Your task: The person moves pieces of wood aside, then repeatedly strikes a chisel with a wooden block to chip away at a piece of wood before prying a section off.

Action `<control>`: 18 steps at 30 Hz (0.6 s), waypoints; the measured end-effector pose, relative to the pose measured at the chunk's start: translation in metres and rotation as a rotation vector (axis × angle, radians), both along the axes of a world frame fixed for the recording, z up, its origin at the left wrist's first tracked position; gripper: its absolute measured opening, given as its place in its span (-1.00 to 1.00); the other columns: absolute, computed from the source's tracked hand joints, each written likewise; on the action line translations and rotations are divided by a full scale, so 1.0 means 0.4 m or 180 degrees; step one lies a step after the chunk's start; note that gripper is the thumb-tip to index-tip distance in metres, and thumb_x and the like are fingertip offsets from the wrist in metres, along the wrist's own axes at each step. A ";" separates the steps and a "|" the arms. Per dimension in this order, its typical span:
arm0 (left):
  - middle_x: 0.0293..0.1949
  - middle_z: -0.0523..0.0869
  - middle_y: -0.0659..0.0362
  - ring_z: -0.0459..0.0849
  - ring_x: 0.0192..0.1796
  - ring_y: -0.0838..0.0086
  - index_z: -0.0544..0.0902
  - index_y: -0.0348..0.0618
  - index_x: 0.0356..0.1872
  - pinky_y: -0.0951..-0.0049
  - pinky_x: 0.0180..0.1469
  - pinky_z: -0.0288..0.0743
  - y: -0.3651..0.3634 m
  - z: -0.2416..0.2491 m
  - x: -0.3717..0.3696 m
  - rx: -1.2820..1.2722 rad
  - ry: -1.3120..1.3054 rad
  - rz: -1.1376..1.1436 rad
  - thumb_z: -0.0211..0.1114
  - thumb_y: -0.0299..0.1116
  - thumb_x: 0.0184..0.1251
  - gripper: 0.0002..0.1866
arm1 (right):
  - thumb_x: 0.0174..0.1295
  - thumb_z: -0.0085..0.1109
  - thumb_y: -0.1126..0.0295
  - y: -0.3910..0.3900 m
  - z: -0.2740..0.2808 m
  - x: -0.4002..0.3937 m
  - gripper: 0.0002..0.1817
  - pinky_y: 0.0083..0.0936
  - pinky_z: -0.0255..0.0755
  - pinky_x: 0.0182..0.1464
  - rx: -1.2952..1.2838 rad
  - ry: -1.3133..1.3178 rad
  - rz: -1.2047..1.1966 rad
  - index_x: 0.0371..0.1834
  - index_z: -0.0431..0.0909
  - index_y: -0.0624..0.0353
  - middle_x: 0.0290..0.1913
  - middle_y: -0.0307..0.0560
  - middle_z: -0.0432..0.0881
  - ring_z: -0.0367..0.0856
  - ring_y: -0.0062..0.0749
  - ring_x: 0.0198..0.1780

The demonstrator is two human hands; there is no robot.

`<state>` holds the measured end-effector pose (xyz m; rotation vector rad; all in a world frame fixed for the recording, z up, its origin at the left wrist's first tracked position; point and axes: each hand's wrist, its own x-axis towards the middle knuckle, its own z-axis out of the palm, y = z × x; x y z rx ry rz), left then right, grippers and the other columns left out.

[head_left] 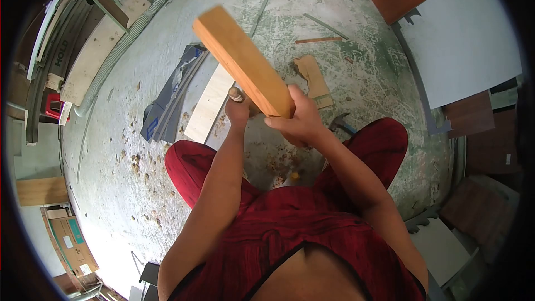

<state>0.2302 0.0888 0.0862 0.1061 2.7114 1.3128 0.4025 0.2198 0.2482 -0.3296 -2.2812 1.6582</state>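
Observation:
A thick orange-brown wooden block (242,58) slants up and to the left in front of me. My right hand (304,117) is closed around its lower end. Left of that end, my left hand (238,111) is closed on a short round handle (236,94) whose other parts are hidden behind the block. Beyond my left hand a pale wooden board (210,106) lies on the floor, partly covered by the block. A hammer (341,124) with a dark head rests on the floor by my right knee.
Grey strips (173,97) lie left of the pale board. Wood scraps (314,81) and thin strips are scattered ahead. A ribbed hose (120,44) runs along the left, near stacked boards. Large panels (462,39) stand at the right. A cardboard box (73,243) is at lower left.

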 end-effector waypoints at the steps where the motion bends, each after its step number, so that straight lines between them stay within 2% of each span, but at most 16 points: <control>1: -0.28 0.72 -0.07 0.70 -0.17 0.10 0.63 -0.28 -0.22 0.20 -0.12 0.52 -0.002 0.000 -0.003 -0.0056 -0.0063 0.0000 0.45 -0.24 -0.09 -0.59 | -0.26 0.45 0.15 -0.013 0.011 0.000 -0.35 -0.44 0.44 -0.22 -0.0243 0.0342 -0.0038 -0.15 0.32 0.23 -0.37 -0.01 0.56 0.59 -0.28 -0.30; 4: -0.27 0.71 -0.09 0.69 -0.15 0.08 0.61 -0.27 -0.17 0.20 -0.11 0.51 -0.005 -0.053 -0.015 -0.0087 0.0600 -0.0242 0.40 -0.19 -0.01 -0.58 | -0.25 0.44 0.11 -0.028 -0.008 0.013 -0.35 -0.45 0.45 -0.23 0.0421 0.0309 -0.0112 -0.17 0.32 0.24 -0.38 0.02 0.56 0.60 -0.23 -0.33; 5: -0.27 0.71 -0.09 0.69 -0.15 0.08 0.61 -0.27 -0.16 0.19 -0.11 0.51 -0.003 -0.064 -0.018 -0.0080 0.0768 -0.0329 0.39 -0.18 0.01 -0.58 | -0.25 0.43 0.09 -0.021 -0.036 0.008 -0.34 -0.45 0.45 -0.24 0.0824 -0.0287 0.0038 -0.17 0.32 0.24 -0.37 0.03 0.56 0.59 -0.21 -0.34; 6: -0.27 0.70 -0.10 0.68 -0.14 0.05 0.61 -0.24 -0.15 0.17 -0.12 0.50 -0.004 -0.043 -0.003 0.0365 0.0538 -0.0332 0.36 -0.15 0.06 -0.59 | -0.24 0.43 0.07 -0.010 -0.078 0.001 -0.34 -0.45 0.45 -0.24 0.1226 -0.0888 0.0177 -0.17 0.31 0.23 -0.37 0.04 0.56 0.59 -0.19 -0.36; 7: -0.27 0.71 -0.10 0.68 -0.15 0.05 0.61 -0.23 -0.15 0.17 -0.12 0.50 -0.007 -0.050 -0.003 0.0045 0.0525 -0.0432 0.36 -0.15 0.06 -0.59 | -0.24 0.42 0.05 -0.002 -0.090 -0.001 -0.33 -0.46 0.45 -0.25 0.1627 -0.1497 0.0311 -0.17 0.31 0.23 -0.37 0.04 0.56 0.58 -0.17 -0.37; 9: -0.28 0.71 -0.08 0.68 -0.15 0.05 0.61 -0.21 -0.16 0.16 -0.14 0.50 -0.021 -0.057 -0.027 -0.0613 0.0527 -0.0641 0.36 -0.15 0.06 -0.60 | -0.23 0.40 0.04 0.003 -0.080 0.001 -0.32 -0.40 0.45 -0.25 0.1517 -0.1354 0.0255 -0.15 0.30 0.23 -0.35 0.08 0.58 0.59 -0.10 -0.36; 10: -0.29 0.72 -0.07 0.68 -0.16 0.06 0.61 -0.19 -0.13 0.17 -0.15 0.51 -0.022 -0.068 -0.032 -0.0474 0.0610 -0.0561 0.38 -0.14 0.05 -0.58 | -0.23 0.39 0.04 0.004 -0.065 -0.001 -0.32 -0.37 0.45 -0.24 0.1475 -0.1287 0.0259 -0.14 0.30 0.23 -0.35 0.10 0.59 0.59 -0.07 -0.35; 13: -0.29 0.72 -0.06 0.69 -0.16 0.06 0.61 -0.19 -0.13 0.17 -0.15 0.51 -0.023 -0.074 -0.032 -0.0356 0.0364 -0.0466 0.40 -0.13 0.03 -0.57 | -0.24 0.38 0.09 0.002 0.001 0.014 -0.34 -0.24 0.45 -0.22 0.0513 -0.0537 0.0289 -0.13 0.31 0.24 -0.33 0.15 0.61 0.61 0.01 -0.28; 16: -0.26 0.72 -0.06 0.68 -0.14 0.08 0.62 -0.18 -0.15 0.18 -0.13 0.51 -0.017 -0.079 -0.023 -0.0003 0.0440 -0.0308 0.39 -0.12 0.03 -0.58 | -0.27 0.34 0.10 -0.040 -0.001 0.018 -0.40 -0.10 0.45 -0.16 0.0043 0.0185 -0.0025 -0.19 0.35 0.23 -0.34 0.21 0.61 0.60 0.14 -0.23; 17: -0.25 0.71 -0.06 0.68 -0.13 0.09 0.62 -0.17 -0.15 0.18 -0.13 0.51 -0.017 -0.078 -0.024 0.0049 0.0538 -0.0312 0.38 -0.11 0.03 -0.58 | -0.27 0.34 0.10 -0.033 -0.028 0.010 -0.39 -0.10 0.45 -0.17 0.0478 -0.0359 0.0144 -0.19 0.35 0.23 -0.34 0.21 0.61 0.60 0.14 -0.23; 18: -0.23 0.71 -0.05 0.67 -0.12 0.09 0.64 -0.16 -0.16 0.16 -0.13 0.50 -0.026 -0.093 -0.029 0.0004 0.0837 -0.0645 0.37 -0.09 0.03 -0.59 | -0.27 0.35 0.10 -0.015 -0.081 -0.003 -0.39 -0.10 0.44 -0.17 0.0923 -0.0905 0.0304 -0.19 0.35 0.23 -0.33 0.20 0.61 0.60 0.14 -0.23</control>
